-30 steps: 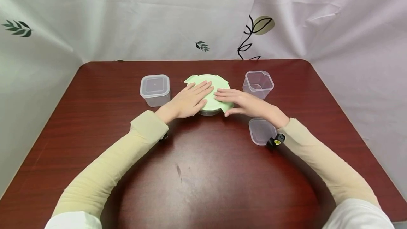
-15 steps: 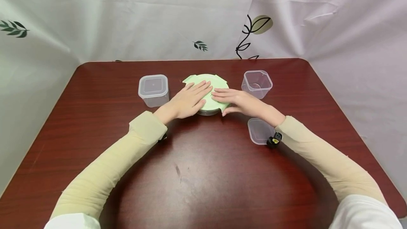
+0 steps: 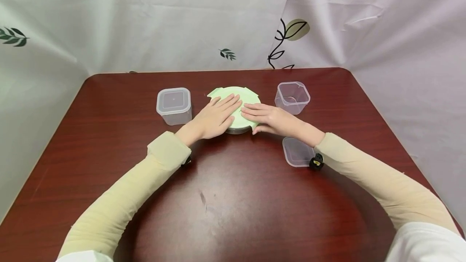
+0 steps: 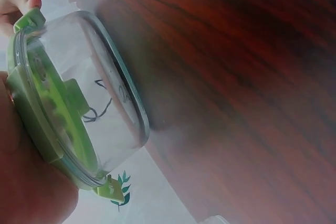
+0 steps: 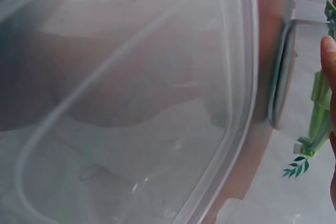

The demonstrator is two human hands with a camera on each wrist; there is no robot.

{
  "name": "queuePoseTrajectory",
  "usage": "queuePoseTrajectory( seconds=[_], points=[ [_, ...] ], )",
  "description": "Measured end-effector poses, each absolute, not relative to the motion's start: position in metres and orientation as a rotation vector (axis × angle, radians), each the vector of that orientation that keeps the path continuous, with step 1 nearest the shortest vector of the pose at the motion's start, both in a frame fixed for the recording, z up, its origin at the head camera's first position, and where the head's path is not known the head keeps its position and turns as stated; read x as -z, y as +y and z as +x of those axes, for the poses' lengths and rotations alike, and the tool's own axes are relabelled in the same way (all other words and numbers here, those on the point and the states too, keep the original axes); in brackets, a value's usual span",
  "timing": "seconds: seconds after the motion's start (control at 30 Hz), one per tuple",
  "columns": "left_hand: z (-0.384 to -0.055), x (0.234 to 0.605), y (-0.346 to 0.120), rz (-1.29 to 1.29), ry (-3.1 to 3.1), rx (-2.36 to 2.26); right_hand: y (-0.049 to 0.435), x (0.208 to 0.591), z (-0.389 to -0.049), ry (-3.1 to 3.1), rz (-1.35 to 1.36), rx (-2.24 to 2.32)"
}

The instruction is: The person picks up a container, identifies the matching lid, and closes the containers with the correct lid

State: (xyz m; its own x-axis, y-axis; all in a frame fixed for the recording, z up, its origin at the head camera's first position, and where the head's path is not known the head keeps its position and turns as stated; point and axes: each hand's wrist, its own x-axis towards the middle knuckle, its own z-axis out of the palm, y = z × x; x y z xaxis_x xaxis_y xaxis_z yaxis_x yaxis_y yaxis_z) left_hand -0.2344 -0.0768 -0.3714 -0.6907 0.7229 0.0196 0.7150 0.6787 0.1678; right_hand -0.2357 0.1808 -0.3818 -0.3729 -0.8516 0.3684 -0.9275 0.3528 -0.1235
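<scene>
In the upper middle of the head view stood a round clear-glass container [image 4: 113, 148] topped by a pale-green plastic lid [image 3: 238, 118], on a glossy reddish-brown wooden table [image 3: 225, 197]; the left hand [image 3: 212, 119] rested on the left part of that lid, its fingers extended and slightly spread, grasping nothing; the right hand [image 3: 274, 118] lay over the right part, its fingers straight across the top and its thumb lower, by the lid's front-right flap; more flaps jutted out at the lid's upper left and upper right.

Left of the container, left of the frame's centre, was a covered square box of translucent plastic [image 3: 174, 106]; towards the upper right stood an open-topped square box of clear plastic [image 3: 292, 98]; below it, right of centre, a flat square clear-plastic cover [image 3: 296, 152] lay near the right wrist; a white sheet with leaf prints [image 3: 196, 19] filled the frame's top.
</scene>
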Motion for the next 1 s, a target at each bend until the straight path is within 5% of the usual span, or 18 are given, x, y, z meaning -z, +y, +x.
queuePoseTrajectory(
  seconds=[1.0],
  points=[
    [-0.2339, 0.3707, -0.0748, 1.180, 2.827, -0.259, 0.1795, 0.3890, -0.2440, -2.208, 1.582, -0.464]
  ],
)
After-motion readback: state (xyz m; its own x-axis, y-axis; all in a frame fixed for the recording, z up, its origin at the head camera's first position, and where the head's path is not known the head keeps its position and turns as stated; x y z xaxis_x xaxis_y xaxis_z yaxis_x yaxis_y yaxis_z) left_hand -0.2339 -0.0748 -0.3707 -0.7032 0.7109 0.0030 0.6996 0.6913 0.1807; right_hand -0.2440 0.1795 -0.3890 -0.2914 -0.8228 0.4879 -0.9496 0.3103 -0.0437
